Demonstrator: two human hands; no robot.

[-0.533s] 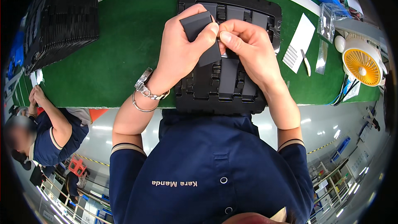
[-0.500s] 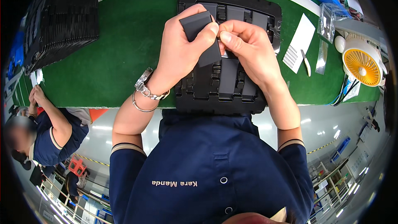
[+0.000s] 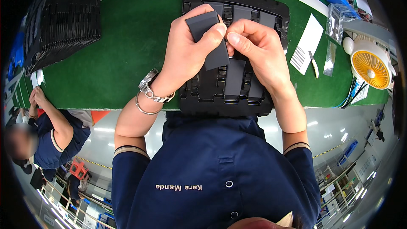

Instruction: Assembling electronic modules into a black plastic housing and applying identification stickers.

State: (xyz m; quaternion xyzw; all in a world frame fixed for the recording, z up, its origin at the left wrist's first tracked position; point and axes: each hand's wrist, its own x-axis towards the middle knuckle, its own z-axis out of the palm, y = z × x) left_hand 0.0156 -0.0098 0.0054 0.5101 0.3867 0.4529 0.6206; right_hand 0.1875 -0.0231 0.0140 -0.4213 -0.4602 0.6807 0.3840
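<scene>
A flat, dark grey rectangular block (image 3: 201, 24) is gripped in my left hand (image 3: 183, 55), the thumb pressed across its face and the fingers behind it. My right hand (image 3: 263, 53) is closed in a pinch at the block's right edge; anything between thumb and forefinger is too small or hidden to make out. Below both hands lies a black moulded plastic tray (image 3: 203, 107) with shaped slots. Several similar dark grey blocks (image 3: 234, 79) sit in its slots, partly covered by my hands.
A tall stack of black trays (image 3: 63, 25) stands on the green table (image 3: 127, 38) at the left. To the right lie a white label sheet (image 3: 307, 42), a white-handled tool (image 3: 314, 65), clear plastic bags (image 3: 335, 25) and a yellow-and-white fan (image 3: 370, 70). Another person (image 3: 59, 135) sits at far left.
The block and both hands have shifted very slightly to the right. My right fingers still pinch at the block's edge, and the left hand keeps its hold.
</scene>
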